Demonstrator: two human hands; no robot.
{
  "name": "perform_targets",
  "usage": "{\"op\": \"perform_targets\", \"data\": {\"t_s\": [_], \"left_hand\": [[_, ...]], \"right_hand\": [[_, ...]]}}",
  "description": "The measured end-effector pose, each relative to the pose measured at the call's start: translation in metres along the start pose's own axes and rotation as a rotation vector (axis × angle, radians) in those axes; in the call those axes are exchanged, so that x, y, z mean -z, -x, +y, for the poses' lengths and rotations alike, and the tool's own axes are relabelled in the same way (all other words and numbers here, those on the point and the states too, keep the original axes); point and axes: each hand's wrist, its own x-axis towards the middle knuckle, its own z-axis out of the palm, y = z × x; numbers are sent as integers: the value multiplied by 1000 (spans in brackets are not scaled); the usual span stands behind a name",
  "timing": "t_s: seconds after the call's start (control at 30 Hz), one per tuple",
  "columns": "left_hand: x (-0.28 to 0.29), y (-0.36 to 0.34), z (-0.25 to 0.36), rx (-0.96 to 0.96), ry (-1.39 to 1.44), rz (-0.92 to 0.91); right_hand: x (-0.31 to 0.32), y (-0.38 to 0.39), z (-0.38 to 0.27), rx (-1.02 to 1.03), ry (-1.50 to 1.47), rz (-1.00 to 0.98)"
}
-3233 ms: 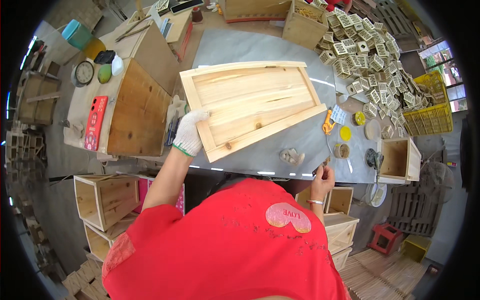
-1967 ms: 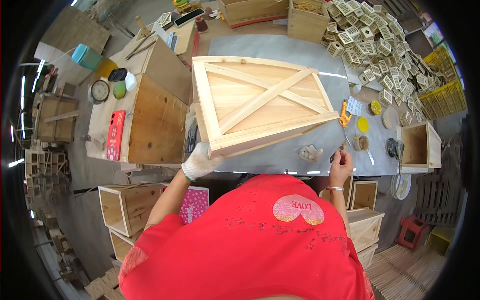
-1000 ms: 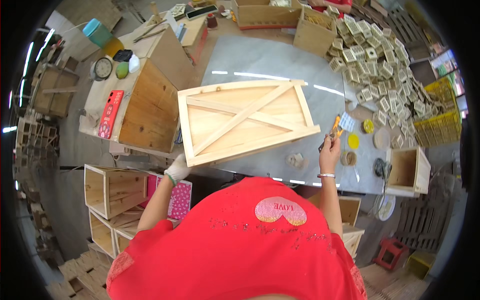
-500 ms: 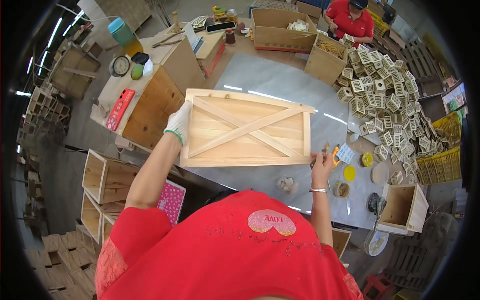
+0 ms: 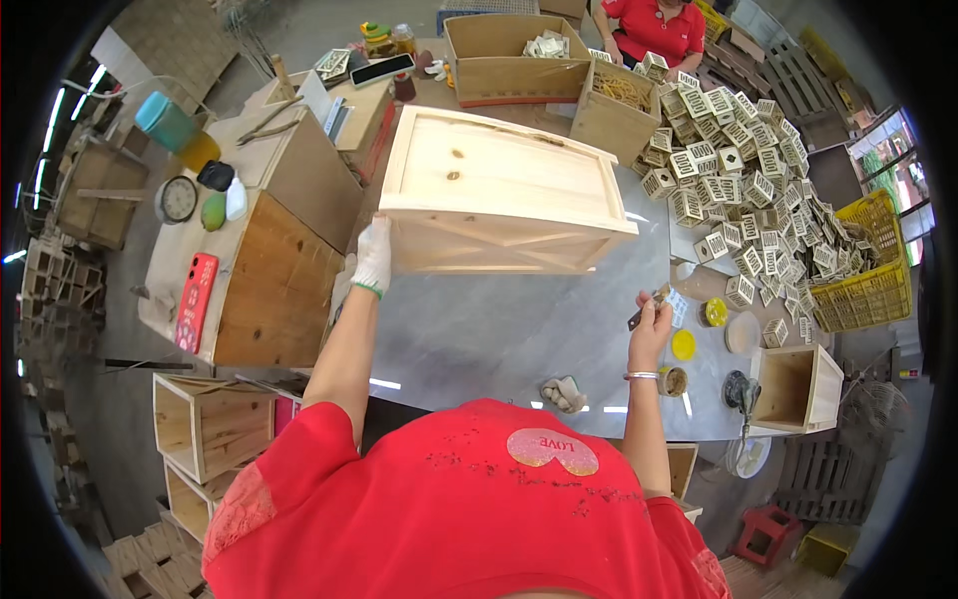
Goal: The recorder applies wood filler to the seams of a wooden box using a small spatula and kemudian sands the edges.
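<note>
A big pale wooden crate (image 5: 499, 195) with a cross-braced side stands tipped up on the grey table (image 5: 479, 329), its plain panel facing up. My left hand (image 5: 373, 256), in a white glove, grips the crate's lower left corner. My right hand (image 5: 651, 317), bare with a bracelet at the wrist, holds a small dark brush (image 5: 644, 307) just right of the crate, above the table. Small round paint pots (image 5: 684, 344) sit close to that hand.
A heap of small lattice wooden boxes (image 5: 758, 200) fills the far right beside a yellow basket (image 5: 868, 290). A large wooden box (image 5: 259, 260) with a clock, a red phone and bottles stands left. Open crates (image 5: 200, 429) sit below. Another person (image 5: 649, 20) in red sits across.
The crate has been turned and tipped up from lying flat with its braced face up to standing on edge; my left hand shifted along its left side. My right hand stays with the brush.
</note>
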Motion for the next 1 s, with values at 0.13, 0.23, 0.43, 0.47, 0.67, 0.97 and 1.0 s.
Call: {"op": "perform_targets", "data": {"t_s": [0.13,0.23,0.43,0.47,0.67,0.97,1.0], "left_hand": [[45,11,-37,143,-33,-421],[67,-10,-27,269,204,-587],[22,-39,61,466,256,-444],[12,-42,69,471,268,-423],[-18,-87,58,339,361,-349],[-66,-142,73,314,129,-162],[-66,-163,71,258,58,-164]], "right_hand": [[-23,-18,-13,23,56,34],[-46,-45,-15,104,117,87],[-49,-107,25,-37,277,96],[-55,-113,25,-27,312,81],[-78,-108,10,-163,40,81],[-81,-107,15,-134,-47,57],[-91,-104,10,-137,-122,56]]}}
